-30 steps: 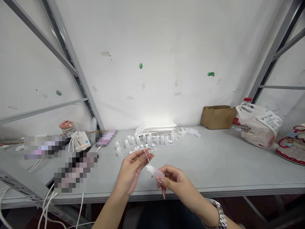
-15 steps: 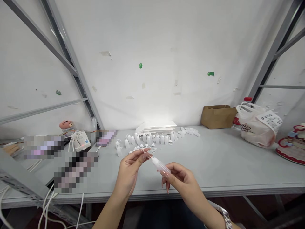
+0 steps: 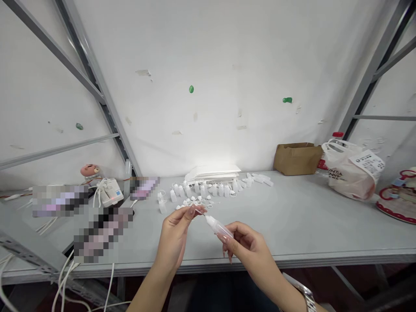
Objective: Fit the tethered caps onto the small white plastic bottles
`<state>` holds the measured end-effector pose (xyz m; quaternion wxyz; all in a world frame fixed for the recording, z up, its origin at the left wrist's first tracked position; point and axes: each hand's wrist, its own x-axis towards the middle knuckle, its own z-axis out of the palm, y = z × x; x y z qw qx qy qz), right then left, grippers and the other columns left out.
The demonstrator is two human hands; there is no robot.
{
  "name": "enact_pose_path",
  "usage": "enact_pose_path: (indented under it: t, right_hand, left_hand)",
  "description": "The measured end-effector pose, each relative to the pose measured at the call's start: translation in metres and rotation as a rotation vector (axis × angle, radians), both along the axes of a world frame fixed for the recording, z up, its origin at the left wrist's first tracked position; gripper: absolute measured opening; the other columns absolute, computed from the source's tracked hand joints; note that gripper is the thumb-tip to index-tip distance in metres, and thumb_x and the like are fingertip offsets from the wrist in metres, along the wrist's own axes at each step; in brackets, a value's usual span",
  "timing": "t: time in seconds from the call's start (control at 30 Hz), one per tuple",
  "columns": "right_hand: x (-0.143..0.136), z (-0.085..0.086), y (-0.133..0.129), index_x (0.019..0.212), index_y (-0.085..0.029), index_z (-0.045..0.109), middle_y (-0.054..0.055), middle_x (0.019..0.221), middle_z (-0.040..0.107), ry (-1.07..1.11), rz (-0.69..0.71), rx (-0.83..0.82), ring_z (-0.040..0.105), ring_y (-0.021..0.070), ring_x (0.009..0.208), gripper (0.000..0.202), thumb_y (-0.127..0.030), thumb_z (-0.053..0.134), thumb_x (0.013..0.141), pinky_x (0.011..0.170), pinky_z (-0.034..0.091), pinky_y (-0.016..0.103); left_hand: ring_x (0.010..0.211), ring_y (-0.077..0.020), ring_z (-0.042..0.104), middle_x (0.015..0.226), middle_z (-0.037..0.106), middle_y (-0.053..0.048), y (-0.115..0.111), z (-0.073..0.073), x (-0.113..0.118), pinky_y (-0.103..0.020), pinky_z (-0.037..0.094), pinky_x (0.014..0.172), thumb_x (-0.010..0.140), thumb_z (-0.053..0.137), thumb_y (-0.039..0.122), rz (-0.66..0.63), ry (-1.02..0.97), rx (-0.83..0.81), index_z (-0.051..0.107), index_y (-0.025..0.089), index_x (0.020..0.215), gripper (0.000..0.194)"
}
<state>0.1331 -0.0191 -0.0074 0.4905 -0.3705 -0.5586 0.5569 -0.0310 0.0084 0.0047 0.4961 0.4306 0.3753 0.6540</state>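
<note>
- The right hand (image 3: 250,247) holds a small translucent squeeze bottle (image 3: 218,226) above the near edge of the grey surface (image 3: 292,221), its fingers closed around the bottle's lower body, nozzle end tilted up and to the left.
- The left hand (image 3: 175,236) meets it at the tip: thumb and forefinger are pinched shut on a thin needle-like tip (image 3: 199,211) at the nozzle. Whether that piece is already seated in the bottle is too small to tell.
- The bottle looks light and thin-walled, so it will likely dent under a hard squeeze; a grip around the body, near the shoulder where the plastic is stiffer, seems the steady one.
- The tip looks slender, probably easy to bend or drop, and best held close to its base.
- Behind the hands, a row of similar small bottles (image 3: 208,189) stands on the surface, with loose caps (image 3: 191,200) scattered just in front.
- Farther right lie a brown paper bag (image 3: 297,158) and a white plastic bag (image 3: 351,171); at left, a charger with white cables (image 3: 108,192).
</note>
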Motion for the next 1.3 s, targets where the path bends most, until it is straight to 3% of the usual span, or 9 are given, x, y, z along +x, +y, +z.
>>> enact_pose_path:
  t: [0.23,1.3]
  right_hand:
    - [0.0020,0.0013,-0.0019,0.075,-0.016,0.058,-0.002,0.060,0.052,-0.031,0.010,0.006,0.047,0.0094,0.056,0.029,-0.044,0.062,0.077,0.054,0.040,0.023]
    - [0.0007,-0.0013,0.0014,0.078,-0.016,0.058,-0.003,0.061,0.052,-0.051,0.034,0.018,0.048,0.0099,0.059,0.028,-0.044,0.060,0.078,0.057,0.040,0.023]
  left_hand:
    - [0.086,-0.0163,0.060,0.077,0.071,-0.001,-0.0010,-0.0026,-0.0030,-0.025,0.043,0.084,0.073,0.065,0.033,-0.071,0.171,0.029,0.073,0.021,0.071,0.015]
    - [0.085,-0.0174,0.059,0.076,0.070,-0.001,0.0018,-0.0037,-0.0029,-0.027,0.042,0.084,0.071,0.066,0.036,-0.052,0.159,0.012,0.072,0.022,0.069,0.016]
